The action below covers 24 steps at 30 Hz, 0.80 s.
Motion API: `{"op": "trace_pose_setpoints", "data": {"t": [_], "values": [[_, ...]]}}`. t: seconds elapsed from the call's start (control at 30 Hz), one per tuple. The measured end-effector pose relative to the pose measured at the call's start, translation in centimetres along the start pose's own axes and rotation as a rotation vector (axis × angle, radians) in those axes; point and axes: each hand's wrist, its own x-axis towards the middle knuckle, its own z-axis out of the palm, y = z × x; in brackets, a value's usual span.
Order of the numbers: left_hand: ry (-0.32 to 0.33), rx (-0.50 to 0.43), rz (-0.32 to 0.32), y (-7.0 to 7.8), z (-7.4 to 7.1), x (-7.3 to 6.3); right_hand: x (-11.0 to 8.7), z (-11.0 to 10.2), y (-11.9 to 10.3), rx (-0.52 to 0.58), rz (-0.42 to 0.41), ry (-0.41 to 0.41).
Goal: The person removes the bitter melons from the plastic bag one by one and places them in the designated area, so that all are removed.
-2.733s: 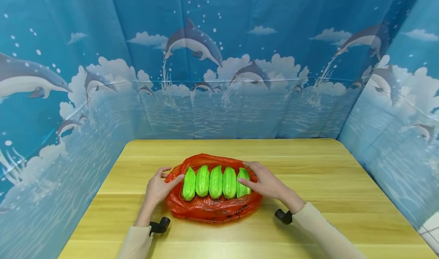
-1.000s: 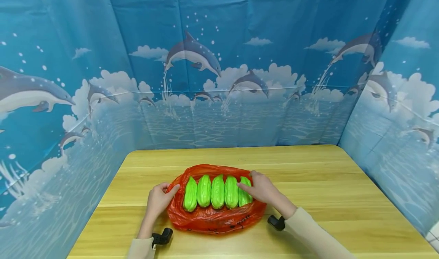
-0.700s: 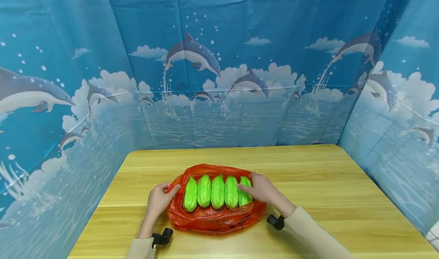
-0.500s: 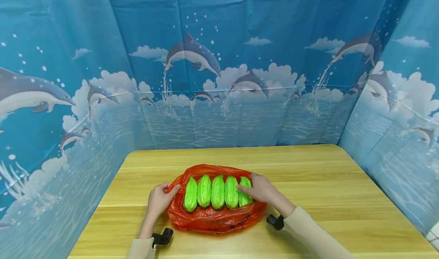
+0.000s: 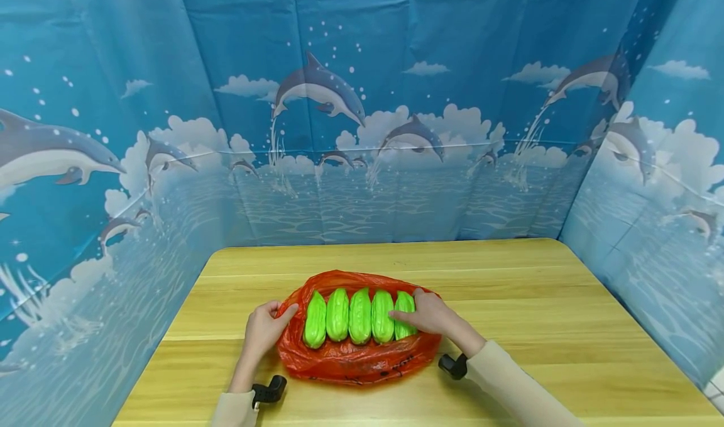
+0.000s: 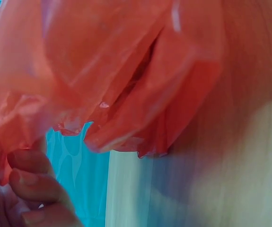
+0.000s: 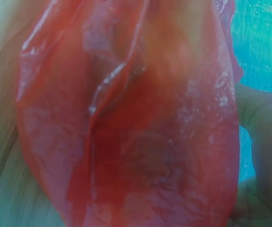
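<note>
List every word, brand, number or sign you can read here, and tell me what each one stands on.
No text can be read.
Red plastic bag: dark printed marks along its near side, possibly lettering, but too small and creased to read.
Green pieces in the bag: no readable text.
Dolphin-patterned curtain: pictures only, no words visible.

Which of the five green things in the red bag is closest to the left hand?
The leftmost green thing in the row; the other four all lie to its right, farther from the left hand.
</note>
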Motion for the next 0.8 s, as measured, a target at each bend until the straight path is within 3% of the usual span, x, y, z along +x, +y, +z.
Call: {"op": "trace_pose_setpoints", "data": {"t": [0.8], "values": [[-0.002, -0.008, 0.013, -0.13, -0.04, 0.06, -0.29, 0.06, -0.18, 0.019, 0.023, -0.040]]}}
